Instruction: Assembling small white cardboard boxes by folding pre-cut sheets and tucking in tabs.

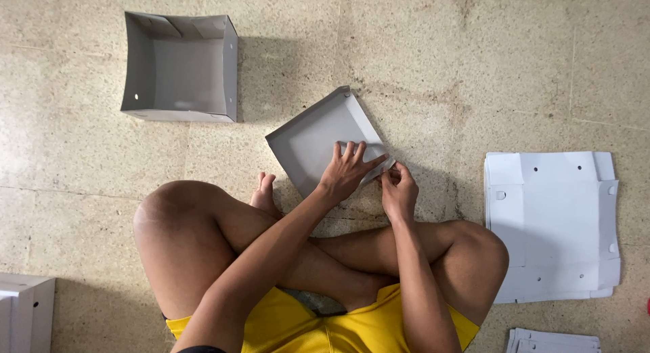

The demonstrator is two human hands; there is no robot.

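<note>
A half-folded grey cardboard box (313, 140) lies on the floor in front of my crossed legs, two of its walls raised. My left hand (347, 169) presses flat on its near right part, fingers spread. My right hand (398, 189) pinches the flap at the box's right corner, right beside my left fingertips. Both hands touch the same piece of cardboard.
A finished open grey box (180, 66) stands at the upper left. A stack of flat white cardboard sheets (552, 224) lies at the right, with more sheets (552, 341) at the bottom right. Another white box (27, 311) sits at the lower left edge. The floor is speckled stone tile.
</note>
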